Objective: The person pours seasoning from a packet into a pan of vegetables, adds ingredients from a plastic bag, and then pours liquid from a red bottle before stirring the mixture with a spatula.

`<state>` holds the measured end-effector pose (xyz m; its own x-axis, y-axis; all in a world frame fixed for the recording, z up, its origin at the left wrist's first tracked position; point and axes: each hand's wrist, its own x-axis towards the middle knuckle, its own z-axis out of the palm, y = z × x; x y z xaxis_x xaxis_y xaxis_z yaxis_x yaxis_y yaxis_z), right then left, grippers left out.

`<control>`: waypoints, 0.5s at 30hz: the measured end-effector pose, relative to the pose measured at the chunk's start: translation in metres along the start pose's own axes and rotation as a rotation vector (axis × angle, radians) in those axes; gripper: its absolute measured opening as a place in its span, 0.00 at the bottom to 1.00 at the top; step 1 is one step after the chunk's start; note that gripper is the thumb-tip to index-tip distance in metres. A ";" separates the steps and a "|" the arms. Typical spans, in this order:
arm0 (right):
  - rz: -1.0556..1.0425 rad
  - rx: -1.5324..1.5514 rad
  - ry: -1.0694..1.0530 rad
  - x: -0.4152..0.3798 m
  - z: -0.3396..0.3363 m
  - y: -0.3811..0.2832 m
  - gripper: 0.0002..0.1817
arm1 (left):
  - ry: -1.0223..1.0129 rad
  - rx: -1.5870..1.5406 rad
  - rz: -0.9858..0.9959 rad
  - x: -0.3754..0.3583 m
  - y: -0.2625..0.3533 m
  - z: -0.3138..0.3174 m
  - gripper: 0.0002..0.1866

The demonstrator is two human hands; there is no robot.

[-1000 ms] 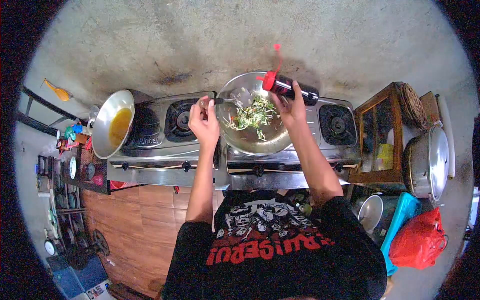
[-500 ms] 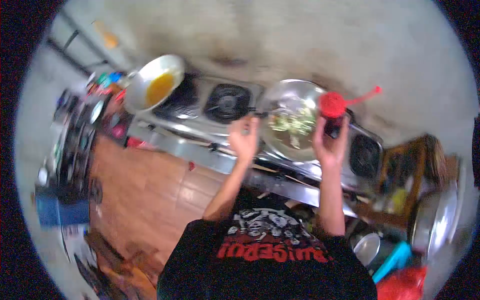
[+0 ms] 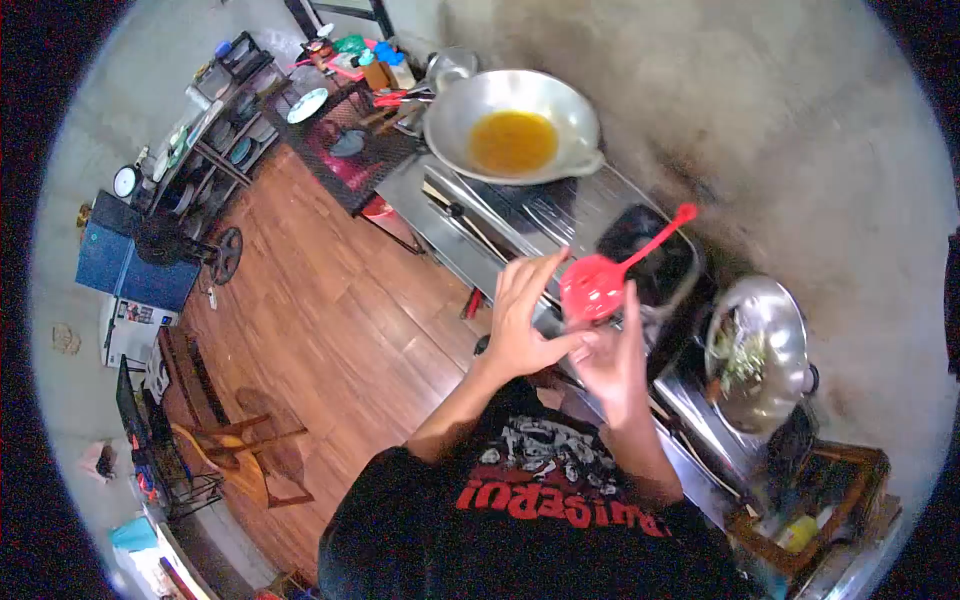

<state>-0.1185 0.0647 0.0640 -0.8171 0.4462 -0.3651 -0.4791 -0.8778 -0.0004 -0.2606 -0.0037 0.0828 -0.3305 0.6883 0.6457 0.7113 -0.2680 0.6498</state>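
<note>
In front of my chest, my right hand (image 3: pixel 612 370) holds a red plastic round-headed utensil (image 3: pixel 595 288), its thin handle slanting up and right toward the stove. The right fingers rise around its lower side and are partly blurred. My left hand (image 3: pixel 523 325) is just left of the red head, fingers stretched upward and thumb reaching toward my right hand. Beyond both hands, a wok (image 3: pixel 452 120) with yellow-orange oil sits on the far stove. To the right stands a second metal pan (image 3: pixel 775 395) holding chopped green and pale pieces.
A stove burner (image 3: pixel 650 255) lies between the two pans. Farther left are a mesh-topped table (image 3: pixel 335 165) and a rack of dishes (image 3: pixel 215 150). A wooden chair (image 3: pixel 235 450) stands on the floor at lower left. At lower right is a wooden crate (image 3: pixel 835 490).
My view has swung left, so the pans appear farther right. The red utensil has come from beside the chopped-food pan to in front of me, and my hands are closer together.
</note>
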 end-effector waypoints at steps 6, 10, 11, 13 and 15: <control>0.188 -0.154 0.078 0.162 -0.008 0.103 0.25 | 0.017 0.128 -0.236 0.000 -0.126 -0.091 0.32; 0.229 -0.270 0.173 0.242 -0.001 0.145 0.30 | 0.181 0.086 -0.436 -0.023 -0.221 -0.113 0.29; 0.290 -0.242 0.181 0.259 -0.005 0.154 0.31 | 0.282 0.052 -0.515 -0.018 -0.235 -0.120 0.29; 0.359 -0.213 0.202 0.289 -0.018 0.164 0.33 | 0.264 0.139 -0.542 -0.007 -0.268 -0.136 0.27; 0.413 -0.453 0.147 0.314 -0.032 0.170 0.32 | 0.377 0.039 -0.639 0.004 -0.308 -0.145 0.25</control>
<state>-0.4464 0.0507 -0.0804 -0.8378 0.0539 -0.5433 0.0762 -0.9738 -0.2142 -0.5707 -0.0159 -0.0567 -0.8725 0.4226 0.2452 0.3285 0.1360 0.9347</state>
